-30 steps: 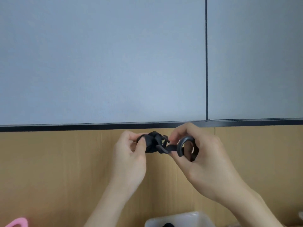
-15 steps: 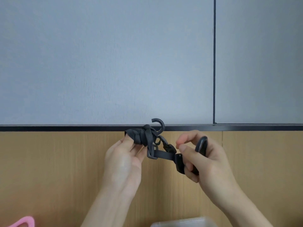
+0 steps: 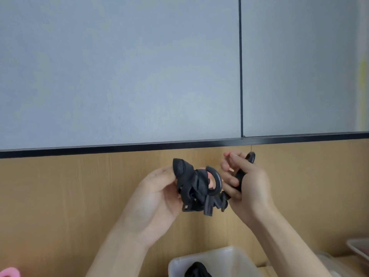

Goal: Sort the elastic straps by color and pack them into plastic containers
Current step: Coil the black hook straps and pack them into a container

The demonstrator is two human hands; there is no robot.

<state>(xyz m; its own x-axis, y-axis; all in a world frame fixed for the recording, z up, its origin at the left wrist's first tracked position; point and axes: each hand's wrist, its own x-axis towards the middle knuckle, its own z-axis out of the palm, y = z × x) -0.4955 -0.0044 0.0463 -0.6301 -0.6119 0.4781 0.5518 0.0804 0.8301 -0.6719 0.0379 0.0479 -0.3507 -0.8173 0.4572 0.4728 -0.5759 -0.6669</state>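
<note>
A black elastic strap (image 3: 192,186), bundled up with plastic hooks and buckles, is held in the air in front of the wall. My left hand (image 3: 155,198) grips the bundled webbing from the left. My right hand (image 3: 245,182) curls round the strap's other black hook end, whose tip shows above the fingers. A curved hook of the bundle sits between the two hands. Below them stands a clear plastic container (image 3: 235,256) with another black strap (image 3: 196,271) inside.
A pink strap (image 3: 9,272) peeks in at the bottom left corner. Part of a second container or tray (image 3: 359,246) shows at the right edge. Behind stand a grey wall panel and wooden panelling.
The strap has been drawn together: my right hand moved toward the bundle, the bundle turned in my left hand, and the view dropped so the container shows more.
</note>
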